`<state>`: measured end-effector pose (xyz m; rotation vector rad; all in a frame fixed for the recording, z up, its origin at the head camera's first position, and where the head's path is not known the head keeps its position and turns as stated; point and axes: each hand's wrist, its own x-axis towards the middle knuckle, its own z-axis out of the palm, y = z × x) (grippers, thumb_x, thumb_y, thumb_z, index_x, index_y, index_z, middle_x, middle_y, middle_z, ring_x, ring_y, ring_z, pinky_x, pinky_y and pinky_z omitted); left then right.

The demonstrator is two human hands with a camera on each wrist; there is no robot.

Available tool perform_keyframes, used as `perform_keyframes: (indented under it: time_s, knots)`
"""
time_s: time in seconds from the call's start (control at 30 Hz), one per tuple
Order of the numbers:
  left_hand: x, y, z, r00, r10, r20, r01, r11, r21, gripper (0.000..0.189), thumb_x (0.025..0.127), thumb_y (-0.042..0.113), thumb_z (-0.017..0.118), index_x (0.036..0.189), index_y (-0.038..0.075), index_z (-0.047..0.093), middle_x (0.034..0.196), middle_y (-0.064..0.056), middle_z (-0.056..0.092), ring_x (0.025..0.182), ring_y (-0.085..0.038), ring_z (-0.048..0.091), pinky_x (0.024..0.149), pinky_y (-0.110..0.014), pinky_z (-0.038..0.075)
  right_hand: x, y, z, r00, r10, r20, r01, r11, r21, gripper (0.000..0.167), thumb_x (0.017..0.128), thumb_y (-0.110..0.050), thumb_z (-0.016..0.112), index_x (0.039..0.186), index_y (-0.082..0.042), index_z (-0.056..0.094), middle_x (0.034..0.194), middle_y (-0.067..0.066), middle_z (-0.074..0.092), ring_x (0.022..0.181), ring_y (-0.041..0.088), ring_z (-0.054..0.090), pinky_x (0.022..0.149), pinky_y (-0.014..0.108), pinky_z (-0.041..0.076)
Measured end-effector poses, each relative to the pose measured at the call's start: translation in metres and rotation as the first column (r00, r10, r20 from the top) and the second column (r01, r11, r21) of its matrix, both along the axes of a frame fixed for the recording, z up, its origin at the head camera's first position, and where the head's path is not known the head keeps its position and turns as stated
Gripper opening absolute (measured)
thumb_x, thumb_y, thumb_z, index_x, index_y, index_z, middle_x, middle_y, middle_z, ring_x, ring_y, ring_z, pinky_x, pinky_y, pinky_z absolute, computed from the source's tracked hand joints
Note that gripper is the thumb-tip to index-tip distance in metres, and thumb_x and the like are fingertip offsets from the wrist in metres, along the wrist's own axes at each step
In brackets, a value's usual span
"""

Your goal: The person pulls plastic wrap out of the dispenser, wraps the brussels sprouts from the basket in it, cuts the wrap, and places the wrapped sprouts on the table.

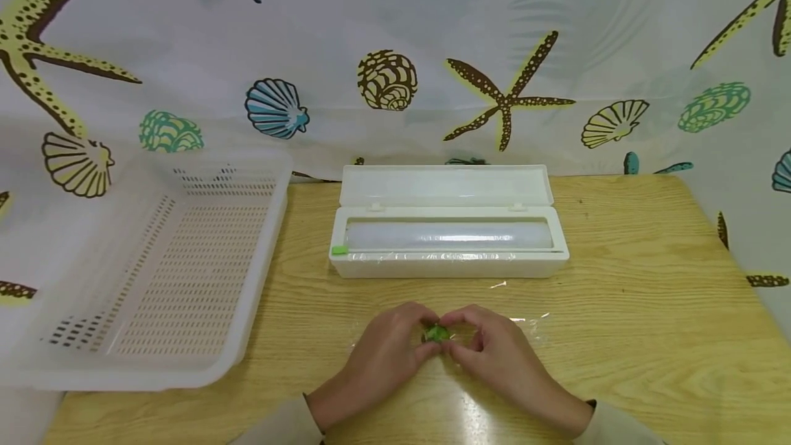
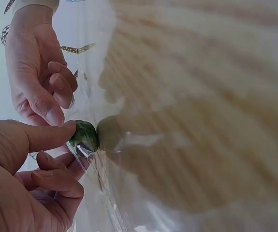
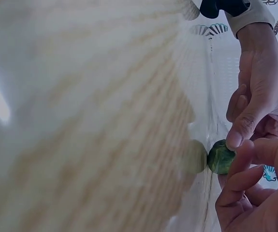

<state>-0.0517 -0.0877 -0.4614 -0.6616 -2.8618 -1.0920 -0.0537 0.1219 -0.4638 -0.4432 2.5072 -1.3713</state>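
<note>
A small, rounded green piece rests on the wooden table, its exact kind unclear. From the left side, my left hand pinches it between thumb and fingers. My right hand meets it from the other side, with thumb and fingertips closed at its edge. Under and around the piece lies a sheet of clear cling film, hard to make out against the wood. In the left wrist view, shiny film creases run beside the green piece. The right wrist view shows both thumbs near the green piece.
Behind the hands stands a white cling film box, lid raised, with a film roll inside and a green slider at its left end. A white perforated basket sits at left. Shell-patterned cloth hangs behind the table.
</note>
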Motion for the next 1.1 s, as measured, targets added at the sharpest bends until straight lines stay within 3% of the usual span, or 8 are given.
perform_keyframes:
  time_s: [0.13, 0.3, 0.47, 0.57, 0.8, 0.97, 1.1]
  knots:
    - [-0.004, -0.002, 0.000, 1.000, -0.007, 0.020, 0.006, 0.999, 0.041, 0.024, 0.090, 0.014, 0.092, 0.108, 0.004, 0.081, 0.102, -0.003, 0.077, 0.094, -0.018, 0.073, 0.084, -0.035, 0.061, -0.001, 0.000, 0.001, 1.000, -0.006, -0.031, 0.005, 1.000, -0.013, 0.034, 0.093, -0.006, 0.086, 0.123, -0.019, 0.078, 0.093, -0.006, 0.067, 0.054, 0.006, 0.053, 0.046, 0.021, 0.042]
    - [-0.009, -0.003, 0.001, 0.998, -0.005, 0.055, 0.002, 0.999, 0.044, 0.020, 0.093, 0.008, 0.088, 0.111, 0.002, 0.083, 0.097, -0.001, 0.069, 0.083, -0.015, 0.062, 0.071, -0.029, 0.051, -0.002, -0.001, 0.000, 0.997, -0.007, -0.080, 0.005, 0.999, -0.033, 0.038, 0.091, -0.006, 0.089, 0.124, -0.020, 0.078, 0.105, -0.007, 0.071, 0.056, 0.006, 0.055, 0.048, 0.023, 0.044]
    - [-0.011, -0.002, 0.002, 0.998, 0.018, 0.056, -0.020, 0.999, 0.044, 0.024, 0.095, 0.008, 0.087, 0.115, -0.001, 0.077, 0.099, -0.005, 0.075, 0.089, -0.021, 0.070, 0.076, -0.035, 0.058, -0.007, -0.002, -0.005, 0.991, -0.007, -0.135, 0.008, 1.000, 0.010, 0.038, 0.088, -0.009, 0.092, 0.121, -0.020, 0.078, 0.108, -0.009, 0.072, 0.058, 0.004, 0.052, 0.049, 0.023, 0.045]
    - [-0.012, -0.001, 0.003, 0.999, 0.020, 0.051, -0.022, 0.999, 0.046, 0.023, 0.095, 0.008, 0.087, 0.112, 0.001, 0.073, 0.100, -0.007, 0.077, 0.093, -0.023, 0.073, 0.080, -0.037, 0.060, -0.011, -0.002, -0.007, 0.988, -0.009, -0.157, 0.013, 1.000, 0.025, 0.037, 0.087, -0.009, 0.094, 0.119, -0.020, 0.079, 0.106, -0.010, 0.073, 0.059, 0.004, 0.050, 0.050, 0.023, 0.043]
    - [-0.012, -0.002, 0.005, 0.999, 0.030, 0.027, -0.030, 0.999, 0.026, 0.015, 0.097, 0.006, 0.084, 0.108, 0.001, 0.075, 0.104, -0.008, 0.077, 0.098, -0.024, 0.074, 0.085, -0.042, 0.062, -0.019, -0.003, -0.007, 0.990, -0.019, -0.140, 0.025, 0.999, 0.044, 0.030, 0.090, -0.022, 0.093, 0.118, -0.021, 0.082, 0.074, -0.010, 0.055, 0.056, 0.004, 0.046, 0.050, 0.025, 0.040]
    - [-0.012, -0.004, 0.002, 0.999, 0.007, -0.036, -0.006, 0.999, 0.034, 0.026, 0.091, 0.000, 0.087, 0.113, 0.003, 0.074, 0.113, -0.007, 0.074, 0.102, -0.024, 0.073, 0.086, -0.042, 0.061, -0.023, -0.003, -0.008, 0.987, -0.005, -0.158, 0.013, 0.999, 0.049, 0.029, 0.091, -0.022, 0.092, 0.119, -0.019, 0.083, 0.076, -0.012, 0.058, 0.056, 0.004, 0.046, 0.050, 0.024, 0.041]
    - [-0.014, -0.006, 0.000, 0.997, -0.024, -0.074, 0.027, 0.999, 0.036, 0.028, 0.086, -0.002, 0.088, 0.110, 0.006, 0.076, 0.111, -0.002, 0.073, 0.096, -0.018, 0.072, 0.080, -0.034, 0.061, -0.024, -0.004, -0.007, 0.981, 0.012, -0.192, 0.001, 0.998, 0.066, 0.028, 0.092, -0.019, 0.091, 0.119, -0.017, 0.083, 0.090, -0.013, 0.068, 0.060, 0.003, 0.048, 0.053, 0.025, 0.043]
